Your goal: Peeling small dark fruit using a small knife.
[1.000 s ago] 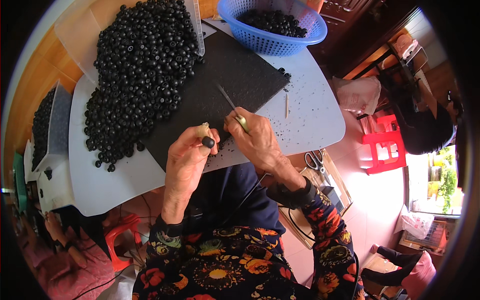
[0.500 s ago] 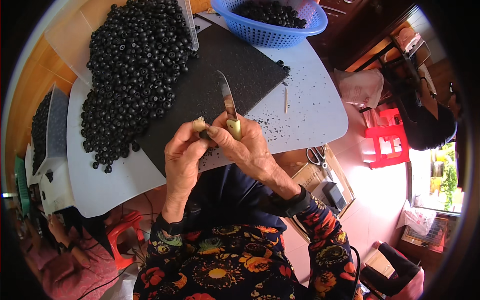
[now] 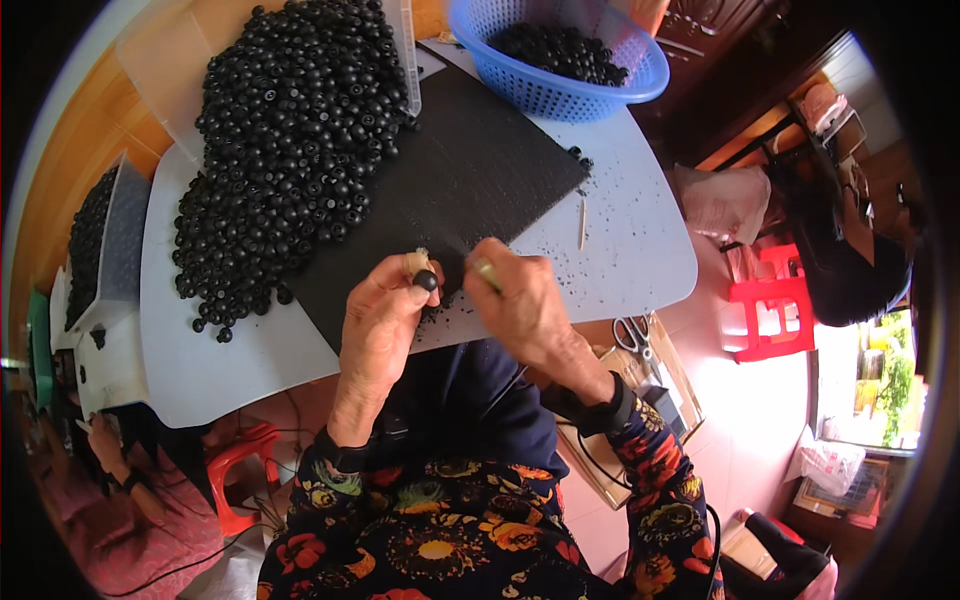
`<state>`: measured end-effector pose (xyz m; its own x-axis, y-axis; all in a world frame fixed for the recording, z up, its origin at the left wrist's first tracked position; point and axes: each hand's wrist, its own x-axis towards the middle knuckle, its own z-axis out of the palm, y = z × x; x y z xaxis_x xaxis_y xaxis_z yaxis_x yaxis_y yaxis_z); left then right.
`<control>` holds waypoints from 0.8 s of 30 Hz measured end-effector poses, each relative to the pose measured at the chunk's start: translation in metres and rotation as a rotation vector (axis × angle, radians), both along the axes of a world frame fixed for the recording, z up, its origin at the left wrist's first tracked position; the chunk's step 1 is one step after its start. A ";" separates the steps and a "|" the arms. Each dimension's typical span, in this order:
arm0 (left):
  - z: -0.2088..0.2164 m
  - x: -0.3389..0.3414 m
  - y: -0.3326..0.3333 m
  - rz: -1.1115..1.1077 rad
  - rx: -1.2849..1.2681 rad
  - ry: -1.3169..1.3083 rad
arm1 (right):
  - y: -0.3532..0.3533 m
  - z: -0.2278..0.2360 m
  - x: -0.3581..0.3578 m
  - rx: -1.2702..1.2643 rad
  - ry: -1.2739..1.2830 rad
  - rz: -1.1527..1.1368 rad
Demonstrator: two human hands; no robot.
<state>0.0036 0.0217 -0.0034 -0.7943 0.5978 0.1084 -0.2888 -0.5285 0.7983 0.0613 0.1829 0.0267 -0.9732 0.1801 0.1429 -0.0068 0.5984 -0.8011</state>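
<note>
Left hand [image 3: 380, 320] pinched one round black bead [image 3: 427, 281]; right hand [image 3: 525, 305] gripped one knife [image 3: 486, 272] beside one bead heap [image 3: 285, 140].

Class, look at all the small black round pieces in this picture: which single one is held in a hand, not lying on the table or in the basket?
The black piece pinched at the left hand fingertips. All the others lie loose in the big heap or in the blue basket.

daylight from right | window glare | sharp centre | fisheye-bent dark rim
</note>
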 end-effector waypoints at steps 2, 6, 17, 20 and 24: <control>0.001 0.006 0.002 0.097 -0.101 -0.019 | 0.003 0.008 -0.006 -0.077 -0.057 -0.004; 0.011 0.017 0.013 0.230 -0.238 0.130 | -0.015 0.026 -0.014 -0.241 -0.005 0.103; 0.004 0.003 0.003 0.273 -0.134 0.069 | 0.102 0.083 -0.133 0.264 0.382 -0.441; 0.001 0.002 0.006 0.239 -0.076 0.057 | 0.095 0.065 -0.146 0.101 0.372 -0.418; 0.003 0.002 0.002 0.213 -0.111 0.011 | 0.036 0.022 -0.141 0.214 0.285 0.019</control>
<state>0.0060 0.0238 -0.0004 -0.9030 0.4253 0.0609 -0.1707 -0.4853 0.8575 -0.0796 0.2192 0.0489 -0.8918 0.0988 0.4415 -0.2247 0.7503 -0.6217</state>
